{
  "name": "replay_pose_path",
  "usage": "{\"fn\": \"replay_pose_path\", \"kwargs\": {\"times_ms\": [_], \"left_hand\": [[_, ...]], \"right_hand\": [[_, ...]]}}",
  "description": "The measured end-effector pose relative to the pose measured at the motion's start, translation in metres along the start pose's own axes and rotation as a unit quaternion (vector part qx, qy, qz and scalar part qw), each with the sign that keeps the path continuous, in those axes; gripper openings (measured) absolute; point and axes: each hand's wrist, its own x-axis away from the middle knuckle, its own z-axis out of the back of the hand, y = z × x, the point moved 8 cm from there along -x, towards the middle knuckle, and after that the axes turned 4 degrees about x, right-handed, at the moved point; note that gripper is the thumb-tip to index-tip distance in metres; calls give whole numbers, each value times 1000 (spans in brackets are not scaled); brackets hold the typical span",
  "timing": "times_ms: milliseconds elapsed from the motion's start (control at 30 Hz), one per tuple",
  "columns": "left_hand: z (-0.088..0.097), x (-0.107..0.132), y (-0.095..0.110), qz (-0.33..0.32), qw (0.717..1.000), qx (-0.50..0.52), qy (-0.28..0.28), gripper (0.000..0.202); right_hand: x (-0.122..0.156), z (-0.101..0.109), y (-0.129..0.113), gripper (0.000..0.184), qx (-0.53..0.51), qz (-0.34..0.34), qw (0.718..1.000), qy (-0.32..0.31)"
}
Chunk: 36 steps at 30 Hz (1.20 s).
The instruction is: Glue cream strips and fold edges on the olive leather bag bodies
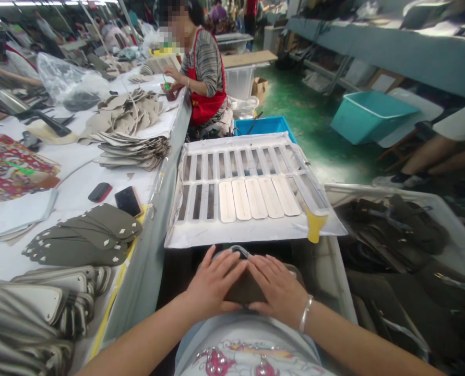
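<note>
Both hands lie flat, palms down, on a dark brown-grey piece (245, 288) in front of my body; it looks like leather or a bag part, and much of it is hidden. My left hand (218, 282) has its fingers stretched towards the middle. Mirroring it, my right hand (277, 284) spreads its fingers, with a silver bracelet at the wrist. The two hands nearly meet at the fingertips. Just beyond them is a grey loop or cord (240, 250). Farther forward stands a white slotted rack (232, 235) bearing several pale rounded strips (251, 199).
At left, a table (81, 190) carries stacked panels (32, 300), dark riveted pieces (83, 235) and a phone (128, 201). A bin of dark bags (396, 261) stands at right. A yellow scraper-like piece (316, 224) hangs on the rack. A co-worker in a red apron (206, 78) sits beyond.
</note>
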Motion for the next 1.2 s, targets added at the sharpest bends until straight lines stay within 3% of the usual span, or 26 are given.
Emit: {"fn": "replay_pose_path", "kwargs": {"times_ms": [100, 233, 500, 633, 733, 933, 1033, 1100, 1200], "left_hand": [[-6, 13, 17, -68, 997, -23, 22, 44], [-11, 18, 19, -64, 998, -26, 8, 41], [26, 46, -3, -24, 996, -74, 37, 47], [14, 37, 25, -48, 996, -68, 35, 53], [5, 29, 43, -71, 995, -63, 37, 46], [28, 52, 20, -12, 992, -76, 102, 40], [30, 53, 16, 2, 990, -80, 120, 48], [23, 42, 24, -9, 989, -86, 119, 52], [2, 15, 39, -21, 993, -82, 86, 61]], "right_hand": [[14, 4, -12, 53, 57, 46, 996, 49], [28, 8, -11, 46, 86, 44, 993, 67], [67, 31, 16, 47, 116, -44, 990, 66], [53, 21, -16, 42, 86, -32, 992, 89], [45, 15, -34, 37, 58, -27, 991, 118], [72, 36, -6, 34, 76, -79, 989, 100], [83, 47, 11, 29, 18, -110, 989, 102], [89, 47, 33, 28, -61, -198, 970, 126], [101, 22, 69, 37, -285, -355, 879, 143]]}}
